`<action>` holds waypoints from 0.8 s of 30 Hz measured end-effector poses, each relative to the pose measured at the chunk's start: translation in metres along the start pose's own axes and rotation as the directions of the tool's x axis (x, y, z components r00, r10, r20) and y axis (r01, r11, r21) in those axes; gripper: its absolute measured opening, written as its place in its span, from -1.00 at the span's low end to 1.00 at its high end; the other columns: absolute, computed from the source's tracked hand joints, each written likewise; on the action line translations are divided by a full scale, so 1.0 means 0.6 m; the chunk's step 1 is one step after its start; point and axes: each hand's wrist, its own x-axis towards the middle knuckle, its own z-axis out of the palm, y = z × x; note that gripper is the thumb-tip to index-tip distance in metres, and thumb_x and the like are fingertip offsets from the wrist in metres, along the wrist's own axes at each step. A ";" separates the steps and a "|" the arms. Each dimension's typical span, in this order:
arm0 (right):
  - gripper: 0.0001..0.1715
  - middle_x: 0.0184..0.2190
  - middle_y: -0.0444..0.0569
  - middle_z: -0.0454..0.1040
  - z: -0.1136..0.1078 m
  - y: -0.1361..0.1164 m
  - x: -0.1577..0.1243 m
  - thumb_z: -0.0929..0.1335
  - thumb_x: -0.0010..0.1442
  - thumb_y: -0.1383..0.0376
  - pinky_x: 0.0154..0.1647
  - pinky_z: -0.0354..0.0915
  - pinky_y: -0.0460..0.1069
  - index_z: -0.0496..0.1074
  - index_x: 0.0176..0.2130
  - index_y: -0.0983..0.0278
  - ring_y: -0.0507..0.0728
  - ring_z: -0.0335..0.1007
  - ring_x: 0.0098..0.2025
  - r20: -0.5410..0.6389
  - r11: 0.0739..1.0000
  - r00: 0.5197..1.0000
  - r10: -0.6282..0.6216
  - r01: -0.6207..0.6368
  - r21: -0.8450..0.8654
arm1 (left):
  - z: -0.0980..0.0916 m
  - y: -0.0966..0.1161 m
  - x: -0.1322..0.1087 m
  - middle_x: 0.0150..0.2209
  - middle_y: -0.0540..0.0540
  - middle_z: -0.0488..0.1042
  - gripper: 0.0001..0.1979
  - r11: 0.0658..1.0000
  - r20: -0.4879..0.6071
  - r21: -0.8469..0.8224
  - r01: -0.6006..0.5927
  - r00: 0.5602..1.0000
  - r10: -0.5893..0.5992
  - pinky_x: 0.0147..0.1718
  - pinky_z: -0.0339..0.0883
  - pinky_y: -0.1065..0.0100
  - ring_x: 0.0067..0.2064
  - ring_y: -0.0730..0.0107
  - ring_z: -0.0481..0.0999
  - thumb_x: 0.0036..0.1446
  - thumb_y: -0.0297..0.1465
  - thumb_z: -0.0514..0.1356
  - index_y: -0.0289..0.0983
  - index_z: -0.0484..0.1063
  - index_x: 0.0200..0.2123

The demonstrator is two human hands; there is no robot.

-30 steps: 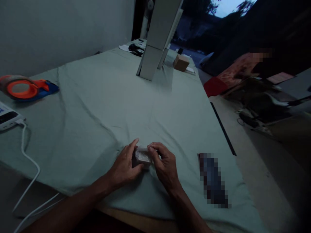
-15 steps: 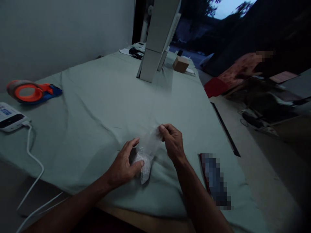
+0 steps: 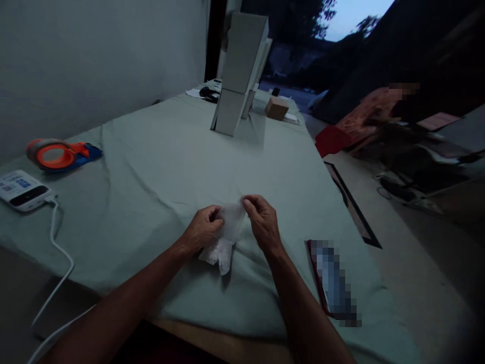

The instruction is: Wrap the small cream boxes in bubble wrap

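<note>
A translucent piece of bubble wrap [image 3: 232, 222] stretches between my two hands over the cloth-covered table. Its crumpled lower part [image 3: 220, 253] hangs toward me and looks bunched; whether anything lies inside it I cannot tell. My left hand [image 3: 203, 226] pinches the wrap's left edge between thumb and fingers. At the upper right corner, my right hand [image 3: 262, 218] grips the sheet with thumb and bent fingers.
An orange and blue tape dispenser [image 3: 62, 155] and a white device [image 3: 28, 191] with a cable lie left. A phone-like object [image 3: 333, 283], pixelated, lies right. Tall white boxes [image 3: 240, 65] and a brown box [image 3: 277, 108] stand farther back. A person [image 3: 364, 114] is at right.
My left hand has gone from spread fingers beside the wrap to pinching its upper left edge. The right hand keeps its hold. The camera view has shifted slightly.
</note>
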 end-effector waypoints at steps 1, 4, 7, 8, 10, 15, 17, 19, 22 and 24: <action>-0.75 -0.37 -0.09 0.44 -0.005 -0.001 -0.007 0.34 0.16 0.12 -0.31 0.24 -0.04 0.43 -0.25 0.25 0.08 0.33 -0.33 -0.081 0.999 0.996 -0.021 0.017 -0.047 | 0.002 -0.003 0.003 -0.30 -0.04 0.53 -0.71 1.000 -0.011 -0.001 0.004 1.000 -0.004 -0.28 0.33 0.40 -0.26 0.34 0.48 0.00 -0.41 0.14 -0.33 0.48 -0.17; -0.74 -0.37 -0.09 0.45 -0.017 -0.004 -0.038 0.37 0.15 0.12 -0.31 0.27 -0.03 0.41 -0.22 0.25 0.07 0.35 -0.35 -0.140 0.992 0.990 -0.027 0.009 -0.127 | 0.006 -0.009 0.006 -0.33 -0.02 0.51 -0.74 1.000 -0.027 0.016 0.024 0.999 -0.023 -0.32 0.32 0.39 -0.30 0.35 0.46 -0.01 -0.32 0.22 -0.33 0.48 -0.23; -0.75 -0.39 -0.09 0.48 -0.016 -0.002 -0.064 0.36 0.17 0.11 -0.34 0.28 -0.04 0.44 -0.26 0.25 0.07 0.38 -0.38 0.075 0.985 0.997 0.014 -0.001 -0.170 | 0.007 -0.010 0.005 -0.35 -0.02 0.50 -0.73 1.000 -0.034 -0.002 0.014 0.999 -0.014 -0.34 0.29 0.41 -0.32 0.38 0.43 0.02 -0.26 0.24 -0.32 0.48 -0.26; -0.73 -0.35 -0.07 0.50 -0.012 0.000 -0.070 0.36 0.17 0.11 -0.33 0.28 -0.04 0.45 -0.23 0.25 0.09 0.40 -0.34 0.129 0.982 0.991 0.021 0.004 -0.188 | 0.007 -0.010 0.005 -0.35 -0.01 0.49 -0.73 0.999 -0.045 -0.037 0.017 0.999 -0.019 -0.35 0.29 0.42 -0.33 0.39 0.42 0.03 -0.24 0.23 -0.32 0.48 -0.27; -0.64 -0.24 -0.01 0.52 -0.001 0.003 -0.075 0.37 0.15 0.08 -0.30 0.30 -0.02 0.43 -0.13 0.25 0.13 0.43 -0.24 0.165 0.974 0.986 0.028 0.010 -0.226 | 0.006 -0.009 0.004 -0.39 0.00 0.47 -0.72 0.987 -0.068 -0.154 0.045 0.996 -0.056 -0.39 0.26 0.44 -0.37 0.43 0.40 0.05 -0.21 0.21 -0.32 0.47 -0.29; -0.42 -0.16 0.03 0.51 0.026 0.009 -0.062 0.47 -0.02 0.05 -0.25 0.29 0.03 0.38 -0.06 0.25 0.17 0.43 -0.24 0.148 0.951 0.987 0.066 -0.017 -0.309 | 0.005 -0.008 0.003 -0.49 0.04 0.43 -0.77 0.896 -0.034 -0.424 0.130 0.987 -0.160 -0.44 0.22 0.46 -0.46 0.49 0.36 -0.06 -0.26 0.29 -0.32 0.46 -0.41; -0.61 -0.30 -0.04 0.51 0.029 0.016 -0.054 0.43 0.03 0.07 -0.29 0.27 0.00 0.42 -0.21 0.25 0.12 0.40 -0.33 0.108 0.969 0.991 0.078 -0.050 -0.243 | 0.005 -0.011 0.005 -0.48 0.02 0.45 -0.78 0.867 -0.001 -0.478 0.141 0.987 -0.161 -0.42 0.24 0.45 -0.45 0.48 0.38 -0.08 -0.28 0.30 -0.32 0.46 -0.44; -0.72 -0.45 -0.10 0.47 0.024 0.027 -0.047 0.35 0.11 0.07 -0.34 0.25 -0.03 0.41 -0.37 0.25 0.08 0.35 -0.41 0.043 0.988 0.991 0.124 -0.120 -0.093 | 0.004 -0.017 0.009 -0.48 0.01 0.44 -0.78 0.864 -0.017 -0.489 0.122 0.989 -0.149 -0.39 0.26 0.44 -0.44 0.46 0.39 -0.08 -0.28 0.30 -0.33 0.44 -0.45; -0.65 -0.56 -0.13 0.42 0.010 0.047 -0.041 0.34 0.11 0.03 -0.44 0.23 -0.06 0.37 -0.48 0.24 0.05 0.31 -0.50 -0.042 0.946 0.960 0.277 -0.265 0.188 | 0.000 -0.031 0.019 -0.49 0.01 0.41 -0.77 0.886 -0.108 -0.456 0.078 0.984 -0.142 -0.39 0.25 0.44 -0.43 0.47 0.37 -0.04 -0.25 0.27 -0.31 0.40 -0.47; -0.63 -0.59 -0.14 0.41 0.002 0.058 -0.041 0.37 0.05 0.00 -0.52 0.20 -0.08 0.35 -0.50 0.24 0.04 0.28 -0.54 -0.046 0.881 0.924 0.381 -0.347 0.323 | -0.002 -0.038 0.025 -0.49 0.02 0.39 -0.74 0.898 -0.142 -0.436 0.066 0.980 -0.141 -0.40 0.24 0.43 -0.44 0.47 0.36 -0.02 -0.21 0.24 -0.30 0.37 -0.48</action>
